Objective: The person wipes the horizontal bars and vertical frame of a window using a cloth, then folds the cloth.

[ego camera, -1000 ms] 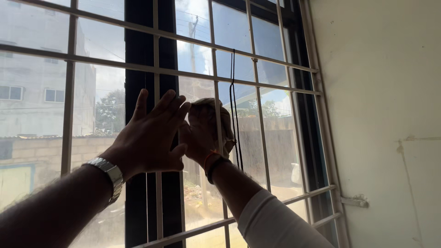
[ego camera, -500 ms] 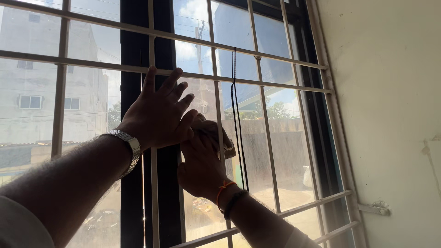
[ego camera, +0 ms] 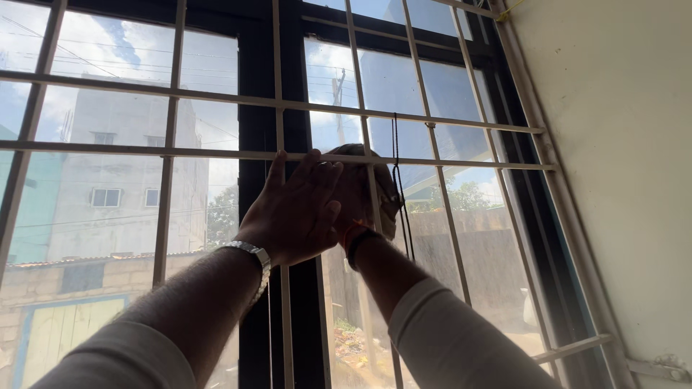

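Hands risen since before | right hand (ego camera: pixel 367 198) presses cloth (ego camera: pixel 375 189) on pane (ego camera: pixel 447 216)

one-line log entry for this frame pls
left hand: flat on dark window frame | right hand: presses cloth to glass behind grille | black cord: hangs beside right hand

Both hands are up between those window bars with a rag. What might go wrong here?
The right hand presses a cloth on the glass behind the grille; knuckles may scrape the bars. A dark cord hangs right beside it, so the cloth or wrist could snag it. The left hand leans by the frame; the wristwatch might knock metal.
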